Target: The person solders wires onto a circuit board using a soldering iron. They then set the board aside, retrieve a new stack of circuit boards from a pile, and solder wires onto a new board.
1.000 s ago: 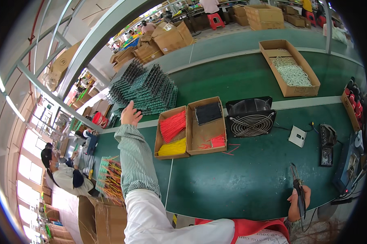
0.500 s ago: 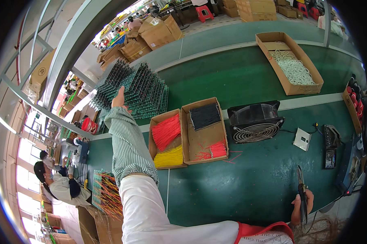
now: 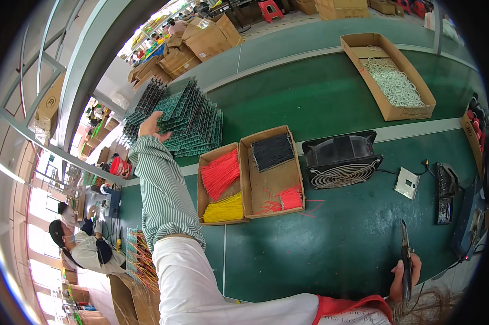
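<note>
My left hand (image 3: 152,128) reaches far forward to the tall stack of green circuit boards (image 3: 193,116) at the left back. Its fingers are spread, and nothing shows in them; whether they touch the boards I cannot tell. Low on the right, my right hand (image 3: 412,268) is closed around a slim dark-handled tool (image 3: 405,252) with a narrow pointed end aimed away from me; its exact kind is unclear. Beside my left forearm stand two cardboard trays. One holds red wires (image 3: 220,174) and yellow wires (image 3: 224,208), the other black wires (image 3: 272,152) and short red wires (image 3: 291,198).
A black fan (image 3: 342,160) with a wire guard stands right of the trays. Farther back sits a cardboard box (image 3: 401,115) of pale loops. A metal plate (image 3: 406,183), a black holder (image 3: 445,195) and a blue unit (image 3: 468,227) are at right. A co-worker (image 3: 87,249) works at left.
My left hand has shifted slightly left and toward me along the stack, its fingers now pointing more to the right. The right hand keeps the tool in nearly the same place.
</note>
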A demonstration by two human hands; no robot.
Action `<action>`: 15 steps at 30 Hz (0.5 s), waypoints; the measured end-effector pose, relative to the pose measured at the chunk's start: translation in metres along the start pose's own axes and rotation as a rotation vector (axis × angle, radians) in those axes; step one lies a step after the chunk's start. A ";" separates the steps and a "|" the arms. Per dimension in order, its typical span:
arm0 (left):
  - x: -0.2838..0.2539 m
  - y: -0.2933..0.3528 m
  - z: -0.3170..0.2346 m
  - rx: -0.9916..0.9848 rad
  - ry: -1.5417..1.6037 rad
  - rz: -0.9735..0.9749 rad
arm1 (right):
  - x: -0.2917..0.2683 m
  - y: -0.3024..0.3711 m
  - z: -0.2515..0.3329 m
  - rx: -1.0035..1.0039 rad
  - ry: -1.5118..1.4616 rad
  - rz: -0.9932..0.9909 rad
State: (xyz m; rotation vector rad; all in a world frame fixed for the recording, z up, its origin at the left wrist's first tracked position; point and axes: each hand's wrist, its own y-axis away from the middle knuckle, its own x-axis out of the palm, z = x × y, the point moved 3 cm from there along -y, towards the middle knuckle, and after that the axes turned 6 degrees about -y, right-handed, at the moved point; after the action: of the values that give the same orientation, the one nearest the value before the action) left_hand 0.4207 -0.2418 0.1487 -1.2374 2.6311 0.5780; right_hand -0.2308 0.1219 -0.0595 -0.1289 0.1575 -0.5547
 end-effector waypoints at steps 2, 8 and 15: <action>0.009 0.005 0.010 0.017 0.027 0.018 | -0.004 -0.001 -0.003 -0.019 0.018 0.010; 0.001 -0.016 0.028 -0.076 0.158 0.076 | -0.008 -0.001 -0.010 -0.053 0.034 0.040; 0.013 -0.006 0.020 0.027 0.088 0.195 | -0.005 0.000 -0.005 -0.053 0.024 -0.003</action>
State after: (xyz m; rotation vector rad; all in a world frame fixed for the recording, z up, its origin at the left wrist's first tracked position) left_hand 0.4171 -0.2462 0.1252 -1.0279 2.8449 0.5267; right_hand -0.2359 0.1238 -0.0636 -0.1740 0.1951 -0.5558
